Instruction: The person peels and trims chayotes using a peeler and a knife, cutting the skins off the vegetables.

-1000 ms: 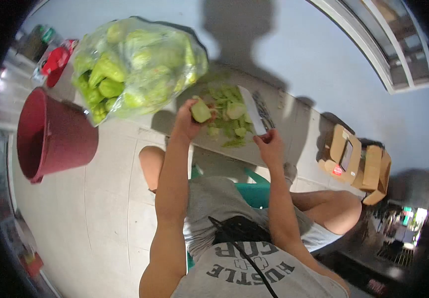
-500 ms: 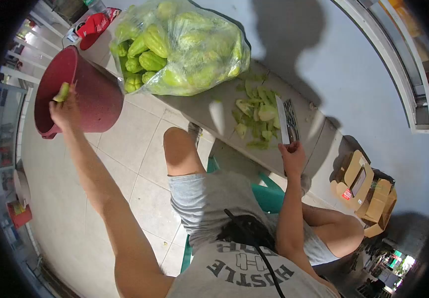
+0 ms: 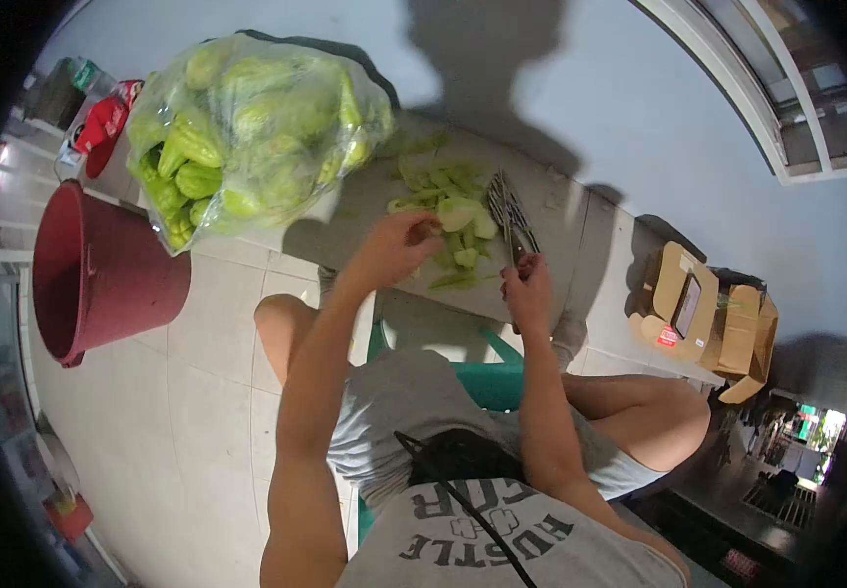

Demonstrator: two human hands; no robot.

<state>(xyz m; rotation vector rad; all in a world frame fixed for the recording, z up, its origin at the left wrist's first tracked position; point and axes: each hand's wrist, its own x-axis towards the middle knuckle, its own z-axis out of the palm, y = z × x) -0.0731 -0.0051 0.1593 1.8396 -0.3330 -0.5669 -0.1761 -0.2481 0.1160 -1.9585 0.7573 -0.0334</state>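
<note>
My right hand [image 3: 528, 284] is closed round the handle of a knife [image 3: 514, 211], whose broad blade with a dark pattern points away from me over the ledge. My left hand [image 3: 404, 247] is at the near-left side of a pile of cut chayote pieces [image 3: 468, 235], its fingers bent and a little apart. Its fingertips come close to a pale chayote piece [image 3: 458, 213]; whether they touch it I cannot tell. Left of the pile, a clear plastic bag [image 3: 281, 127] full of whole green chayotes [image 3: 193, 147] rests on the ledge.
A dark red bucket [image 3: 139, 269] stands on the tiled floor at the left. Behind it lie a red cap [image 3: 105, 122] and a plastic bottle [image 3: 95, 78]. Opened cardboard boxes [image 3: 703, 304] sit at the right. The wall [image 3: 639, 127] rises behind the tiled ledge [image 3: 566, 230].
My left hand has moved from over the bucket to the cut pieces, and the green piece it held is gone from it. My right hand still holds the knife, now turned differently. The view has shifted.
</note>
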